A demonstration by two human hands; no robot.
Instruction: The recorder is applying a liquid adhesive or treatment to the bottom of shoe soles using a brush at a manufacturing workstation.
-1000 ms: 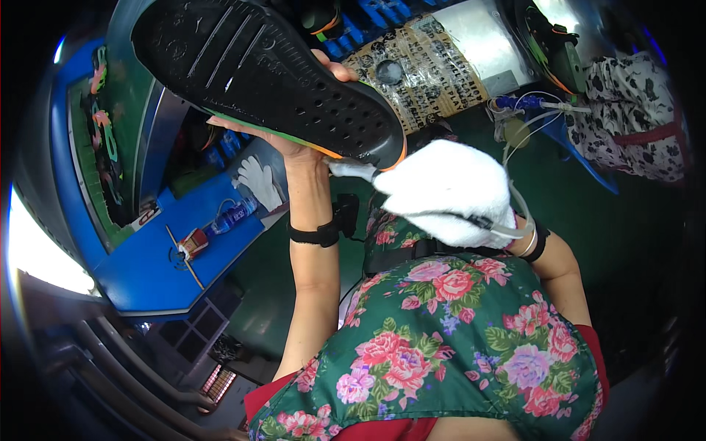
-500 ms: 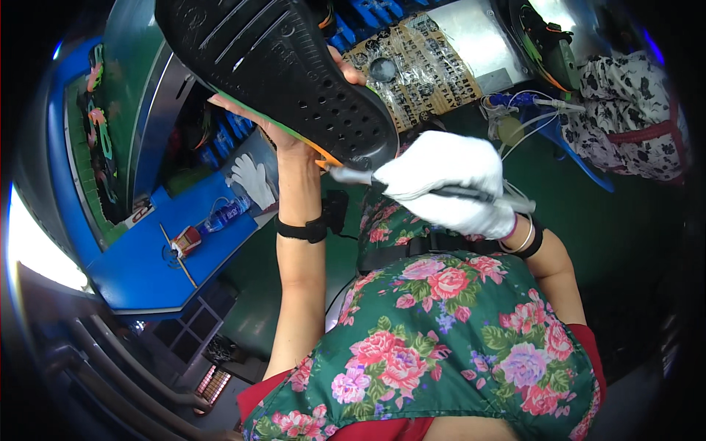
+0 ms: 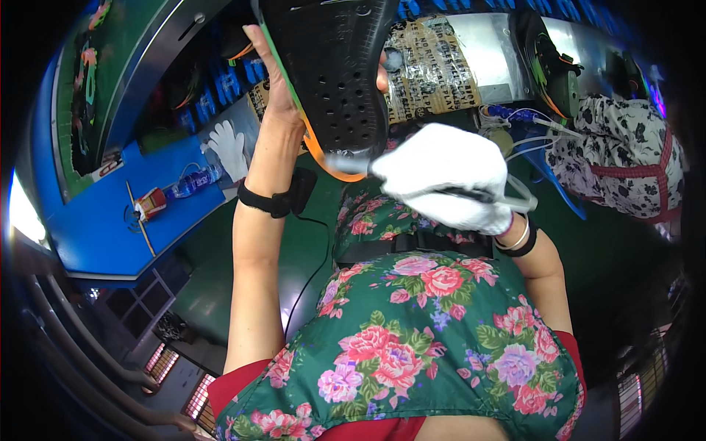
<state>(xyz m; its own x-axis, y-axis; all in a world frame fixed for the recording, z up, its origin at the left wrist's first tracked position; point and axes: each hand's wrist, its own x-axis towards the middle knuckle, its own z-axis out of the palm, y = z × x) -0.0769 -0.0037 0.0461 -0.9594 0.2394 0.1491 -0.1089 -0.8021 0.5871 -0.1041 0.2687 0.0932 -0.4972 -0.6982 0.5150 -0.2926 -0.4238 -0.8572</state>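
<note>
My bare left hand (image 3: 279, 92) holds up a shoe sole (image 3: 338, 95), with fingers along both its long edges. The sole is black, with round holes toward its near end and a green-to-orange rim. In a white glove, my right hand (image 3: 445, 176) is closed around a thin tool that looks like a brush. Its pale, motion-blurred tip (image 3: 347, 163) meets the orange rim at the sole's near end. Behind the glove the tool's clear tube-like tail (image 3: 522, 195) sticks out.
A blue table (image 3: 95, 235) at left bears a white glove (image 3: 228, 151), a bottle (image 3: 195, 181) and a small red box (image 3: 152, 203). Ahead lies a taped brown surface (image 3: 434, 70). A dark shoe (image 3: 548, 66) and floral cloth (image 3: 625, 154) are at right, near tubing.
The sole and my left hand have turned more upright, and the orange rim shows more. The tool's tip stays at the near end. The whole view has shifted slightly.
</note>
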